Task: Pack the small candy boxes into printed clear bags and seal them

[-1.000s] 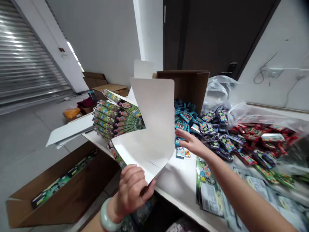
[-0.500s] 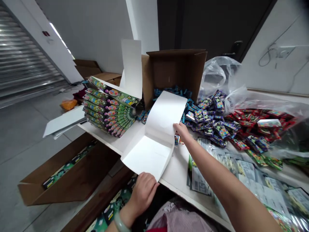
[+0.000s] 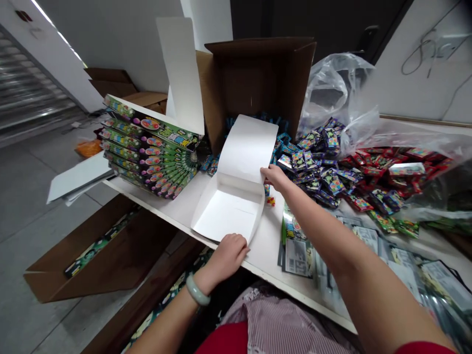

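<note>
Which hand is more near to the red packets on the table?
Right hand: on the white box's flap, left of the red packets. Left hand: farther, at the box's near edge.

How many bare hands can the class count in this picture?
2: the left hand rests on the near edge of a folded white card box; the right hand holds its raised flap.
</note>
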The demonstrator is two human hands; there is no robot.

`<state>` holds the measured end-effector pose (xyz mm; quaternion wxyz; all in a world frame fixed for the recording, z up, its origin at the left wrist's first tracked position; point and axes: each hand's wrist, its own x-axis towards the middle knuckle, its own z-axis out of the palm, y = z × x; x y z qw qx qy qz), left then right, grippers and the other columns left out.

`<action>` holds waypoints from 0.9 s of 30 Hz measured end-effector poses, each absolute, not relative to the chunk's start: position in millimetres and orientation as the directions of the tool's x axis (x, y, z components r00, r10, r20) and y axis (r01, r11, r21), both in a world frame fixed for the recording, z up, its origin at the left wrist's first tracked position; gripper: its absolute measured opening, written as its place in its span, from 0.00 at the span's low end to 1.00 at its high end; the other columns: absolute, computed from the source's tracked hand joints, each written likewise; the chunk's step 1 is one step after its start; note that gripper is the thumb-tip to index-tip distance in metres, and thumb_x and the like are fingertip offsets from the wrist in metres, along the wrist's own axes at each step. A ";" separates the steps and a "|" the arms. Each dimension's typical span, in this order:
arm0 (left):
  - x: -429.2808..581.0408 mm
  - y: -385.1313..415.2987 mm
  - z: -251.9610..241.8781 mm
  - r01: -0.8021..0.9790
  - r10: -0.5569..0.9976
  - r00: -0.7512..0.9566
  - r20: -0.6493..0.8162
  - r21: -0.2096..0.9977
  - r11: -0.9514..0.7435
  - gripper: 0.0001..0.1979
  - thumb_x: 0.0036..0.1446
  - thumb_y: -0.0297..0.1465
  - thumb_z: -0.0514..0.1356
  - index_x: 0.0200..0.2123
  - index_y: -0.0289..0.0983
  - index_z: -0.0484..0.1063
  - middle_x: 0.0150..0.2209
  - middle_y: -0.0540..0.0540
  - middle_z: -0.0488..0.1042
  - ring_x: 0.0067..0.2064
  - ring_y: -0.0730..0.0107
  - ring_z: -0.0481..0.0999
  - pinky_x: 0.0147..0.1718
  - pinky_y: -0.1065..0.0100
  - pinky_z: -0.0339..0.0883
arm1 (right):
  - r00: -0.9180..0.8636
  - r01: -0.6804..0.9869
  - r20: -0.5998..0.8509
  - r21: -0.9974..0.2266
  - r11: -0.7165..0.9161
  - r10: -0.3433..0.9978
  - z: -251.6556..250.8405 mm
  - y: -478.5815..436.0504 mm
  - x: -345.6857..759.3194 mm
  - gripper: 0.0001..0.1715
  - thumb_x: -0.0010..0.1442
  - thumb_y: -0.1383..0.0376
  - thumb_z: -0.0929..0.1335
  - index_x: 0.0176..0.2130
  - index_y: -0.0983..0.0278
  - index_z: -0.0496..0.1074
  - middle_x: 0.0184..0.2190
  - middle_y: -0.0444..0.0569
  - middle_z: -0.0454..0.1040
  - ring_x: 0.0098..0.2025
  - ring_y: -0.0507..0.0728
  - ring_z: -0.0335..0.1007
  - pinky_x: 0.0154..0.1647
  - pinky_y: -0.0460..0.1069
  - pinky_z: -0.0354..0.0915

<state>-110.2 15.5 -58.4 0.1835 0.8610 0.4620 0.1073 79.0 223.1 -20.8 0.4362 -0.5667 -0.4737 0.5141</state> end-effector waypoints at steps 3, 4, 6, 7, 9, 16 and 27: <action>-125.0 14.3 -53.3 0.722 0.836 0.545 0.064 0.471 -0.506 0.06 0.62 0.34 0.54 0.35 0.38 0.67 0.34 0.45 0.72 0.37 0.60 0.71 0.38 0.60 0.67 | -0.044 0.173 -0.159 -0.973 -0.149 0.986 -13.3 194.6 113.5 0.17 0.60 0.69 0.67 0.49 0.70 0.68 0.40 0.54 0.76 0.34 0.54 0.74 0.33 0.49 0.71; -129.4 14.3 -50.9 0.713 0.843 0.526 0.113 0.481 -0.509 0.07 0.62 0.35 0.55 0.37 0.38 0.68 0.35 0.44 0.73 0.39 0.59 0.72 0.40 0.59 0.67 | -0.049 0.204 -0.143 -0.970 -0.130 0.989 -10.8 182.8 131.3 0.19 0.60 0.68 0.67 0.51 0.68 0.68 0.42 0.54 0.76 0.36 0.54 0.74 0.36 0.49 0.71; -132.2 15.6 -45.4 0.699 0.855 0.463 0.233 0.498 -0.513 0.07 0.61 0.35 0.56 0.40 0.39 0.68 0.38 0.43 0.74 0.42 0.57 0.73 0.43 0.57 0.67 | -0.040 0.302 -0.103 -0.949 -0.086 0.994 -7.9 156.9 171.8 0.19 0.61 0.66 0.65 0.52 0.66 0.68 0.45 0.53 0.76 0.41 0.54 0.74 0.40 0.50 0.70; -128.8 16.7 -42.5 0.686 0.857 0.426 0.290 0.514 -0.515 0.07 0.61 0.34 0.56 0.40 0.39 0.68 0.38 0.43 0.74 0.42 0.57 0.73 0.43 0.56 0.67 | -0.034 0.377 -0.083 -0.924 -0.064 0.996 -8.2 143.5 191.9 0.17 0.62 0.65 0.65 0.51 0.65 0.69 0.45 0.52 0.76 0.42 0.55 0.74 0.43 0.50 0.69; -110.0 19.3 -37.6 0.638 0.862 0.366 0.349 0.580 -0.506 0.05 0.62 0.33 0.55 0.39 0.39 0.68 0.37 0.44 0.74 0.41 0.59 0.73 0.43 0.59 0.67 | -0.038 0.544 -0.057 -0.839 -0.027 0.998 -13.5 118.8 225.0 0.14 0.61 0.65 0.65 0.46 0.66 0.73 0.42 0.53 0.78 0.43 0.58 0.74 0.46 0.53 0.68; 14.7 35.3 -51.2 0.710 0.917 0.398 0.028 0.624 -0.327 0.22 0.46 0.35 0.69 0.42 0.35 0.66 0.44 0.39 0.70 0.50 0.50 0.69 0.51 0.53 0.62 | -0.269 0.790 -0.064 -0.586 0.182 0.961 -56.5 85.5 239.0 0.29 0.49 0.65 0.75 0.51 0.66 0.72 0.51 0.60 0.74 0.54 0.65 0.68 0.55 0.56 0.61; 22.3 76.5 -83.7 0.570 0.972 0.200 -0.127 0.822 -0.010 0.17 0.48 0.26 0.63 0.43 0.34 0.66 0.22 0.55 0.67 0.25 0.69 0.71 0.28 0.70 0.64 | -0.334 0.866 -0.034 -0.407 0.292 0.942 -75.4 70.3 248.6 0.40 0.48 0.63 0.76 0.57 0.69 0.65 0.57 0.66 0.65 0.60 0.69 0.59 0.57 0.60 0.59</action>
